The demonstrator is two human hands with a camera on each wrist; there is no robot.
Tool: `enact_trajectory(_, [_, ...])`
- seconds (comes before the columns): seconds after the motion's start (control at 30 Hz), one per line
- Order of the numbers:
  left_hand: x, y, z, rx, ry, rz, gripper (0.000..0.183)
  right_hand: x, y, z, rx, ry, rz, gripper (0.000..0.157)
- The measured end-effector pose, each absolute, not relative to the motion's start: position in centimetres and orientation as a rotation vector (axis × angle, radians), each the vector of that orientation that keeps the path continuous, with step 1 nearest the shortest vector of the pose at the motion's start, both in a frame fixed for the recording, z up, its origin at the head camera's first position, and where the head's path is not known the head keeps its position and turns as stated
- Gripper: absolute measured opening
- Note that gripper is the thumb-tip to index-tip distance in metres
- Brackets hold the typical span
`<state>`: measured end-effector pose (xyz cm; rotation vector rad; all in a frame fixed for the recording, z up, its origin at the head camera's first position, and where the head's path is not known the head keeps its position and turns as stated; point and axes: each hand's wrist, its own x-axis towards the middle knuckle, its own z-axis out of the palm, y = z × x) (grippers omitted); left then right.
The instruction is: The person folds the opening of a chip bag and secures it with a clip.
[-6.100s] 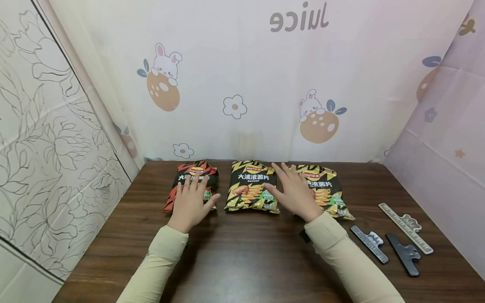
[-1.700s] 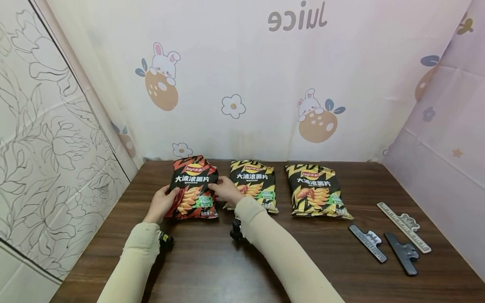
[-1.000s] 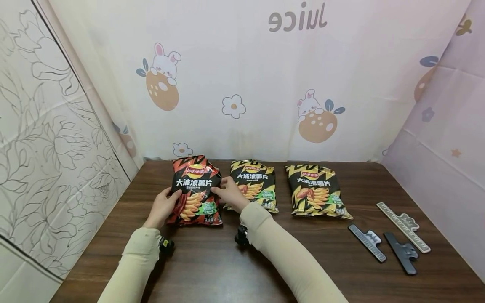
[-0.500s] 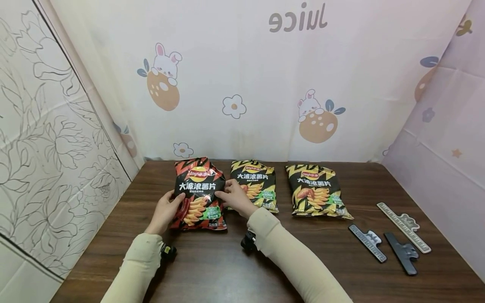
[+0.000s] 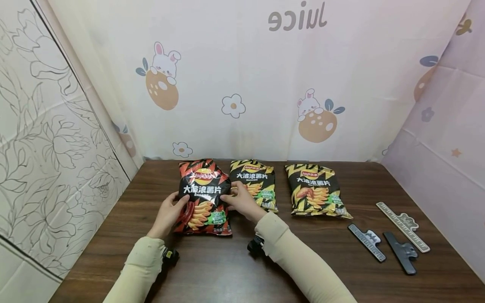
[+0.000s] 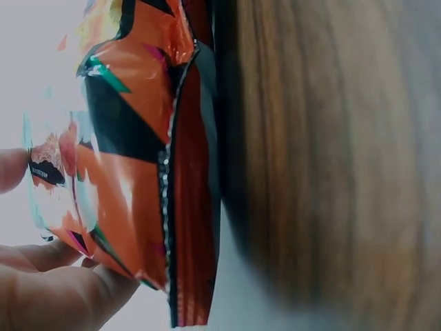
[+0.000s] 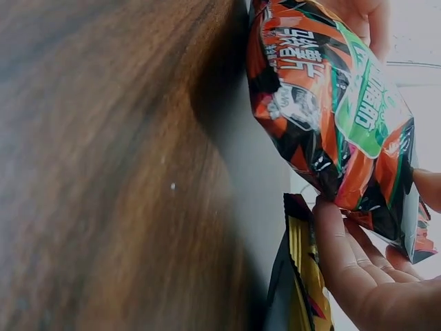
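Observation:
A red and black bag of potato chips [image 5: 204, 198] is held between both hands, tilted up toward the head camera. My left hand [image 5: 168, 214] grips its left edge, thumb on the front and fingers behind, as the left wrist view also shows on the bag [image 6: 124, 138]. On the other edge my right hand [image 5: 246, 204] pinches the bag [image 7: 337, 103], thumb in front and fingers under it. Just behind the right hand lies a yellow and black chip bag [image 5: 257, 176], partly covered by that hand.
Another yellow and black chip bag [image 5: 316, 189] lies farther right on the wooden table [image 5: 212, 269]. At the right are a grey clip [image 5: 367, 242], a black clip [image 5: 401, 252] and a long pale clip [image 5: 403, 227]. A patterned curtain [image 5: 235, 63] hangs behind.
Both hands, earlier spread flat over the bags, have taken hold of the red bag. Over the last second they have brought it slightly right and nearer. The yellow bags and clips stay put.

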<state>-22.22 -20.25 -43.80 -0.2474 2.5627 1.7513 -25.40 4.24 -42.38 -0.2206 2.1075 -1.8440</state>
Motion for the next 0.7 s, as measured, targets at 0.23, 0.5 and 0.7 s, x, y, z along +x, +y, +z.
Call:
enact_trajectory(0.23, [-21.7, -19.8, -43.8, -0.212, 2.551, 1.738, 0.069, -24.8, 5.3, -42.4, -0.247, 2.118, -1.836, 0.050])
enact_trajectory(0.5, [-21.3, -18.7, -43.8, -0.161, 2.554, 1.750, 0.069, -24.3, 6.5, -42.6, -0.238, 2.091, -1.869, 0.047])
enact_trajectory(0.7, [-21.2, -17.9, -44.0, -0.128, 2.535, 1.775, 0.063, -23.9, 7.4, -42.8, -0.242, 2.107, -1.882, 0.044])
